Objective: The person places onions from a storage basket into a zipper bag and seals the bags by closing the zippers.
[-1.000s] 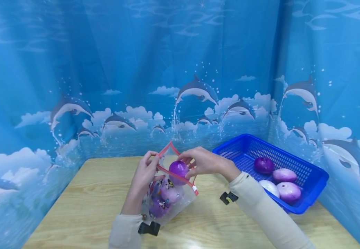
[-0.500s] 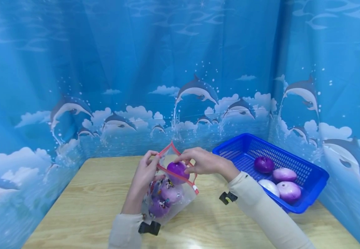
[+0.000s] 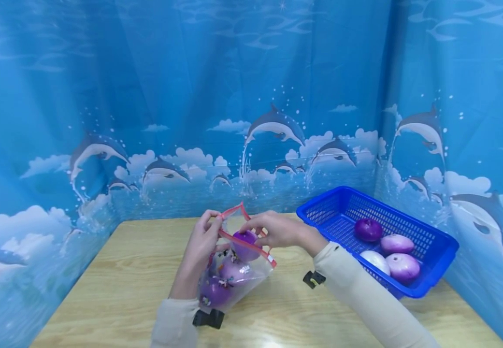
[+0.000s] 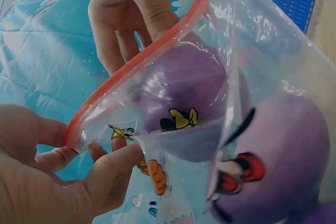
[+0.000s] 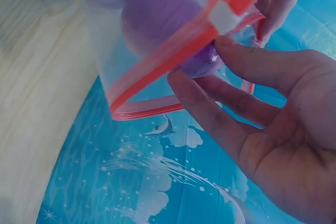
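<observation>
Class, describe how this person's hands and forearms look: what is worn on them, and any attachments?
The left hand and right hand are bare, without gloves. Cream sleeves cover the forearms down to about the wrists. A small black angular piece shows at the left cuff, another at the right; how they are fastened is unclear. No cables show.

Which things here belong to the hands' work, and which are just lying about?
Part of the job:
left hand, pinching the clear bag
right hand, holding a purple onion at the bag's mouth
bagged onions
blue basket with four onions, probably the supply

Just around:
wooden table
dolphin curtain
black clips
</observation>
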{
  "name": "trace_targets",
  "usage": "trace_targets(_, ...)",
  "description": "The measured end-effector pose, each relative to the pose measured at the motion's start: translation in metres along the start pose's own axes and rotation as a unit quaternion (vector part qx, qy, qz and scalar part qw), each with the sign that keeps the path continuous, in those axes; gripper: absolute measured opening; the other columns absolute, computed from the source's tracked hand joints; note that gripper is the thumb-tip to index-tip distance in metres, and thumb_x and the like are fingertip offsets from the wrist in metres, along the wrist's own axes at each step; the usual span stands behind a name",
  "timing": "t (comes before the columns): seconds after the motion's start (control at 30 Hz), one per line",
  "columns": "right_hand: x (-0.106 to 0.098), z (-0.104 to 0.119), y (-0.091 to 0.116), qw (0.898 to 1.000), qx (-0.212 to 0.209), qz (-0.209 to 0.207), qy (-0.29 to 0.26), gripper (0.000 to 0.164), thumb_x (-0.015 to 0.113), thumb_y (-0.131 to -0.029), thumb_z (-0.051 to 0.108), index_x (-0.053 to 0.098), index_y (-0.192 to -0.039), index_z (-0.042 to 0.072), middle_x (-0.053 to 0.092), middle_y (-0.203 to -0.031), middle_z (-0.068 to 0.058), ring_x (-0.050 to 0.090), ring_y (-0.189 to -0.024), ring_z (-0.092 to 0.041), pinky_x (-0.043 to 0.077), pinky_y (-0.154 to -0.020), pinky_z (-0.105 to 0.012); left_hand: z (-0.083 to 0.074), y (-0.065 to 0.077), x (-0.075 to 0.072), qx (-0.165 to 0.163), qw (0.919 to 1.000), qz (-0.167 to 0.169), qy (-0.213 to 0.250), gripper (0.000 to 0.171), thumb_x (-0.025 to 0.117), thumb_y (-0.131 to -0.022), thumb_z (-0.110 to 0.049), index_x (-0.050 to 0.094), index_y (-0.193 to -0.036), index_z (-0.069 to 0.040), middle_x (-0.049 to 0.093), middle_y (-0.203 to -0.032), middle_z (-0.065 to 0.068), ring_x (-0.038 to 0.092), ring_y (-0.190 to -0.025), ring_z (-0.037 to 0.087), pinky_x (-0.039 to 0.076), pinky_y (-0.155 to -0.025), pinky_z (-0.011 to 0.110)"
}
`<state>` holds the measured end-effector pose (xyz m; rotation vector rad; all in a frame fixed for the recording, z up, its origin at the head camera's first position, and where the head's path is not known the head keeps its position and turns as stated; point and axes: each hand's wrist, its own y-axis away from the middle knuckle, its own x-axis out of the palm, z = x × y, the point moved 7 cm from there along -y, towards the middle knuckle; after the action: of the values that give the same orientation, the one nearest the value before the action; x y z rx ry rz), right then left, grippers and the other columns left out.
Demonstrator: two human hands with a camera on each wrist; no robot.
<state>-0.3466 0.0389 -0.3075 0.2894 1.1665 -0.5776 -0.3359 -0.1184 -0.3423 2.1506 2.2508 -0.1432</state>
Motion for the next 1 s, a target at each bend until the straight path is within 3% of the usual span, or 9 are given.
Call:
trace_targets(0.13, 0.009, -0.001, -0.003, 1.0, 0.009, 0.012, -0.017, 0.035, 0.073, -0.094, 0.004, 0.069, -0.129, 0.01, 0.074, -0.122, -0.007, 0.072, -0.107, -0.023, 0.064, -0.092, -0.035, -0.001, 0.001, -0.001, 0.0, 0.9999, -0.005, 0.013, 0.024, 0.042, -0.112, -0.024, 0.053, -0.123, -0.005, 0.046, -0.087, 0.004, 0.049, -0.081, 0.017, 0.067, -0.083, 0.045)
trace_targets(0.3, 0.018, -0.002, -0.005, 0.998, 0.017, 0.016, -0.054, 0.031, 0.071, -0.093, -0.004, 0.07, -0.122, 0.007, 0.074, -0.121, -0.011, 0.074, -0.106, -0.023, 0.063, -0.087, -0.022, -0.003, 0.0, -0.001, -0.005, 0.9998, -0.009, 0.017, 0.024, 0.041, -0.112, -0.025, 0.053, -0.123, -0.007, 0.046, -0.087, 0.003, 0.049, -0.082, 0.016, 0.067, -0.082, 0.043)
trace_targets(0.53, 0.011, -0.004, -0.001, 0.998, 0.038, 0.014, -0.056, 0.022, 0.068, -0.094, -0.004, 0.073, -0.115, 0.003, 0.076, -0.114, -0.014, 0.076, -0.099, -0.021, 0.063, -0.081, -0.02, -0.005, 0.0, -0.002, -0.009, 0.9998, -0.009, 0.015, 0.023, 0.041, -0.112, -0.027, 0.053, -0.123, -0.01, 0.046, -0.087, 0.003, 0.046, -0.077, 0.014, 0.067, -0.083, 0.042)
trace_targets(0.8, 0.018, -0.002, -0.001, 0.998, 0.012, 0.06, -0.033, 0.028, 0.064, -0.092, -0.01, 0.076, -0.114, 0.004, 0.078, -0.11, -0.011, 0.076, -0.097, -0.018, 0.061, -0.082, -0.015, -0.002, -0.001, -0.001, -0.007, 0.9998, -0.006, 0.018, 0.02, 0.041, -0.112, -0.024, 0.053, -0.121, -0.009, 0.046, -0.087, 0.005, 0.048, -0.077, 0.016, 0.067, -0.08, 0.041)
trace_targets(1.0, 0.019, -0.009, 0.001, 0.995, 0.024, 0.075, -0.069, 0.027, 0.066, -0.096, -0.002, 0.074, -0.12, 0.007, 0.077, -0.116, -0.009, 0.075, -0.1, -0.015, 0.061, -0.083, -0.017, 0.0, -0.002, -0.001, -0.009, 0.9998, -0.007, 0.015, 0.021, 0.041, -0.112, -0.024, 0.052, -0.121, -0.009, 0.048, -0.089, 0.005, 0.051, -0.079, 0.016, 0.067, -0.081, 0.04)
